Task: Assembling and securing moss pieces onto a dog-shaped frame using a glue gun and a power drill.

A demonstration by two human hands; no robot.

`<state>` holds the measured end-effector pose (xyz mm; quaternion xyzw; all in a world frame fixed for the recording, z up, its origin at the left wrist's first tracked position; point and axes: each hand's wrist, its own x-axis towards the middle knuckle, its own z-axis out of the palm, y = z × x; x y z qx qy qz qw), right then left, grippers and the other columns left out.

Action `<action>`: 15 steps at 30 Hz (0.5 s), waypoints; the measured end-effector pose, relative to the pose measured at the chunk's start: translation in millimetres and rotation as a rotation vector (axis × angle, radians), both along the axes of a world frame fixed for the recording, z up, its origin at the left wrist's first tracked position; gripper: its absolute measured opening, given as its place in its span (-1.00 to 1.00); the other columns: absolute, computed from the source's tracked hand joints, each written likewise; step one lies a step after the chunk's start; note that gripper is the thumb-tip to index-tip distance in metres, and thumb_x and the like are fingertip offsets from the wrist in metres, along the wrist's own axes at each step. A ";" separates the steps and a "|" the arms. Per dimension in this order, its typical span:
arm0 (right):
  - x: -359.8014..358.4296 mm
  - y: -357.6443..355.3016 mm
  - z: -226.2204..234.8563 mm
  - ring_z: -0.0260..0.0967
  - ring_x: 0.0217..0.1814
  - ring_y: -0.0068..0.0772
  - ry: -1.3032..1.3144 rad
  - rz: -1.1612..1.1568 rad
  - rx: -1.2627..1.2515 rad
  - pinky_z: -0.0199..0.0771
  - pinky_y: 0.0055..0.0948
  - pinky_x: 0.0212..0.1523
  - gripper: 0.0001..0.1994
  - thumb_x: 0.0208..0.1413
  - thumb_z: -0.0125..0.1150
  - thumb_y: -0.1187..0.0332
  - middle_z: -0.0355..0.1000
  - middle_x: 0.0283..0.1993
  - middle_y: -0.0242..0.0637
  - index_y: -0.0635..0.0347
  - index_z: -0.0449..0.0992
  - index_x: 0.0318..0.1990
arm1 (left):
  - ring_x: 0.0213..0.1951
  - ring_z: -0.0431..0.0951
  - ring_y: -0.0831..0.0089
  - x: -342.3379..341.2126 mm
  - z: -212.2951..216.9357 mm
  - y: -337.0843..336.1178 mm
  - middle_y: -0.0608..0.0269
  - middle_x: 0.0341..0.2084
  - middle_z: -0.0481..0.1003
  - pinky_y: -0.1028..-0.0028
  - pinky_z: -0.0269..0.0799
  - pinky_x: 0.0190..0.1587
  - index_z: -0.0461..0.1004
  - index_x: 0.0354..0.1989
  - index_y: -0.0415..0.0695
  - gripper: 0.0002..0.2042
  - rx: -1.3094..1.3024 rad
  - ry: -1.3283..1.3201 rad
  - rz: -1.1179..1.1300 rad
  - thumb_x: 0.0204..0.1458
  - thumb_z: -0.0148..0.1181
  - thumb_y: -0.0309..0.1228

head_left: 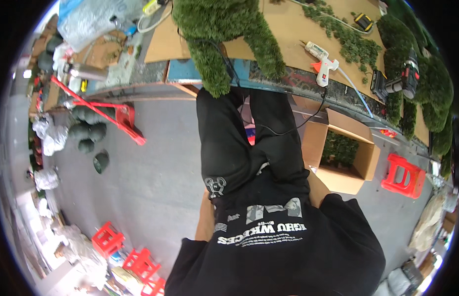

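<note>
Green moss-like covering (pixel 224 34) on a brown cardboard sheet (pixel 283 24) at twelve o'clock. White glue gun (pixel 322 61) with orange trigger at one o'clock. Red plastic stool (pixel 403 175) at three o'clock.

One glue gun (pixel 322 63) on the bench. One cordless drill (pixel 398 80). One yellow tape measure (pixel 363 21). One open cardboard box (pixel 344 152) on the floor. Four red plastic stools (pixel 402 175), three of them at lower left. One red hand truck (pixel 110 112). About six dark round pots (pixel 86 131), count unsure.

top: black long-sleeved sweatshirt (pixel 288 256) with white printed lettering and grey block shapes
legs: black loose trousers (pixel 239 148), small white cartoon-like outline figure (pixel 215 185) on one leg
</note>
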<state>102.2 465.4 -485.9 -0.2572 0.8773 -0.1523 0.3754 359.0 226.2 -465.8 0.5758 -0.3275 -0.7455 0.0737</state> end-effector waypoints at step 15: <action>-12.0 38.8 60.4 0.57 -0.12 0.22 0.030 -0.426 -0.136 0.53 -0.01 -0.12 -0.65 0.35 0.04 0.20 0.58 -0.22 0.21 0.35 0.61 -0.18 | 0.36 0.40 0.23 -149.0 259.3 -186.4 0.02 0.37 0.40 0.22 0.29 0.40 0.34 0.40 -0.23 -0.51 -0.871 0.178 -1.007 0.33 0.19 -0.38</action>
